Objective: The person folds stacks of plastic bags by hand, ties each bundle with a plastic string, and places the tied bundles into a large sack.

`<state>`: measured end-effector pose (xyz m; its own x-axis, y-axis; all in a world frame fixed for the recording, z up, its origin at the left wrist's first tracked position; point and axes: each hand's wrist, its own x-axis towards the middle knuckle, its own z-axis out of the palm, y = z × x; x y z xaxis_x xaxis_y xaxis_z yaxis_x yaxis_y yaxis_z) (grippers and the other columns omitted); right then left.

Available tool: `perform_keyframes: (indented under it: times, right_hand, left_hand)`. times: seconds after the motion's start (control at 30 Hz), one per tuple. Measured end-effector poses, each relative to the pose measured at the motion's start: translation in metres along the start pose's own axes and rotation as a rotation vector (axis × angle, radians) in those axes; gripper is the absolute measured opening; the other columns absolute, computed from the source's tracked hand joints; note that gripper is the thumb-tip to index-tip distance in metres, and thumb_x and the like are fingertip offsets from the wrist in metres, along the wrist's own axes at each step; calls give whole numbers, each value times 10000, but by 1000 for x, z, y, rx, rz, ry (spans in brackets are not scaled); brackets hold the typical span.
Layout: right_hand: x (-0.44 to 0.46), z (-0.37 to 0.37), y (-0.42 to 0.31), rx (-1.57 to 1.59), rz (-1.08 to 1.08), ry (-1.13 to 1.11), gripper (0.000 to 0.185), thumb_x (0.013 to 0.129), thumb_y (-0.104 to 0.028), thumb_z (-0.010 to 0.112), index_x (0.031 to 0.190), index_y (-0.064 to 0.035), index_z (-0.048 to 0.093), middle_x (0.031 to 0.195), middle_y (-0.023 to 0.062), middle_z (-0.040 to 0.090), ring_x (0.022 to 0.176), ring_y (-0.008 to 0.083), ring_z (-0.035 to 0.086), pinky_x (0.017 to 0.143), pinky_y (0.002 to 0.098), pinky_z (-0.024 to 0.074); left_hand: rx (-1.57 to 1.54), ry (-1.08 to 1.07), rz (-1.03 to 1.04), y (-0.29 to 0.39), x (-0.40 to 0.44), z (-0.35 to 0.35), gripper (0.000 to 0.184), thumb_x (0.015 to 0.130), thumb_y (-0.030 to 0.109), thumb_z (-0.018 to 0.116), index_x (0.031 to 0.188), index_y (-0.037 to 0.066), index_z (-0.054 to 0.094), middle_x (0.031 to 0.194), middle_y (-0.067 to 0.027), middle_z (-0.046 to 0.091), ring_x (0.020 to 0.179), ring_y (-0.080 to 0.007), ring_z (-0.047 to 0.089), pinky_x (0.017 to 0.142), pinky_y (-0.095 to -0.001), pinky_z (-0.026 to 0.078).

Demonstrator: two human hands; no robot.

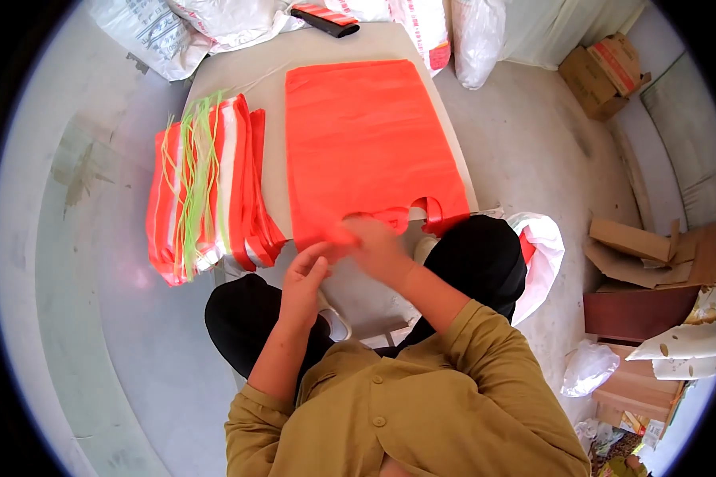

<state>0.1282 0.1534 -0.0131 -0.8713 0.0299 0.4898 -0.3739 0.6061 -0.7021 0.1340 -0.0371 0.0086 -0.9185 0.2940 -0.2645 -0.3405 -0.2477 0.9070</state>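
Large red sheets (366, 135), apparently bags with cut-out handles, lie flat on the table in front of me. Their near edge hangs at the table's front edge. At the near left corner of the red material, my left hand (304, 278) has its fingers curled and close together. My right hand (374, 246) is just right of it, over the same edge, blurred by motion, its fingers partly hidden. To the left, a folded stack of red and white material (243, 175) carries a bundle of thin green strings (195, 187).
The grey table (254, 75) stands before my knees. A dark roll (326, 22) lies at its far edge, near white sacks (231, 20). A white bag (541, 254) is beside my right knee. Cardboard boxes (605, 75) stand at the right.
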Motion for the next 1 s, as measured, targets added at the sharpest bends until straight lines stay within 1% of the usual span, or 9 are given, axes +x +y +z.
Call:
perform_keyframes:
  times: [0.03, 0.1, 0.17, 0.3, 0.47, 0.6, 0.77, 0.87, 1.0]
  right_hand:
    - [9, -6, 2, 74, 60, 72, 265, 885, -115, 742, 1126, -19, 694, 1039, 163, 727, 940, 275, 700, 815, 409, 549]
    - [32, -42, 5, 101, 637, -102, 228, 911, -134, 714, 1072, 26, 695, 1097, 191, 726, 969, 279, 708, 789, 368, 549]
    - [32, -45, 58, 185, 705, 35, 341, 907, -157, 716, 1181, 37, 658, 1128, 215, 712, 1036, 308, 708, 857, 375, 546]
    - [30, -58, 90, -72, 562, 109, 598, 895, -162, 706, 1429, 9, 497, 1218, 252, 682, 1088, 379, 692, 926, 421, 540]
    - [31, -62, 88, -154, 473, 34, 768, 902, -156, 676, 1582, -67, 329, 1282, 276, 659, 1154, 414, 670, 956, 453, 535]
    - [36, -66, 72, -112, 540, -46, 749, 911, -163, 658, 1586, -109, 339, 1160, 254, 691, 1055, 403, 686, 911, 435, 540]
    - [35, -59, 80, -45, 473, -85, 725, 920, -162, 642, 1583, -110, 353, 1001, 193, 701, 925, 368, 685, 838, 420, 537]
    - [36, -56, 82, -102, 508, -102, 694, 932, -161, 636, 1573, -107, 377, 1034, 175, 696, 941, 346, 682, 833, 425, 535]
    - [29, -54, 89, -245, 249, 131, 581, 948, -135, 635, 1503, -81, 471, 1108, 150, 685, 964, 291, 671, 825, 384, 539]
  left_hand:
    - [32, -1, -2, -1, 1, 0, 270, 1019, 155, 636, 1265, 47, 660, 1153, -29, 698, 1050, -130, 632, 898, -288, 468]
    - [93, -3, -8, -6, 4, -5, 264, 1023, 167, 626, 1258, 52, 664, 1171, -31, 694, 1073, -135, 636, 902, -295, 471]
    - [132, 32, -42, -14, 5, -10, 241, 1032, 131, 607, 1257, 62, 661, 1141, -8, 682, 1034, -121, 632, 890, -274, 483]
    - [294, 36, 38, -35, 14, -12, 253, 1014, 77, 616, 1263, 52, 652, 1134, -9, 670, 1017, -127, 631, 908, -285, 502]
    - [925, -36, 425, -11, 23, 2, 380, 932, 35, 669, 1310, 41, 635, 1241, -118, 641, 1130, -269, 628, 986, -363, 502]
    - [1154, -64, 711, 14, 40, 19, 457, 866, 7, 679, 1320, 37, 635, 1348, -192, 597, 1251, -394, 565, 1041, -434, 476]
    - [1326, -131, 777, 16, 74, 28, 493, 835, -3, 675, 1324, 45, 634, 1436, -175, 563, 1340, -405, 512, 1105, -483, 437]
    - [1489, -188, 786, 7, 91, 27, 513, 827, 9, 679, 1335, 65, 632, 1465, -161, 548, 1376, -398, 490, 1131, -516, 415]
    - [1599, -204, 772, -2, 102, 34, 536, 825, 28, 682, 1354, 98, 629, 1478, -153, 541, 1395, -387, 475, 1144, -563, 392]
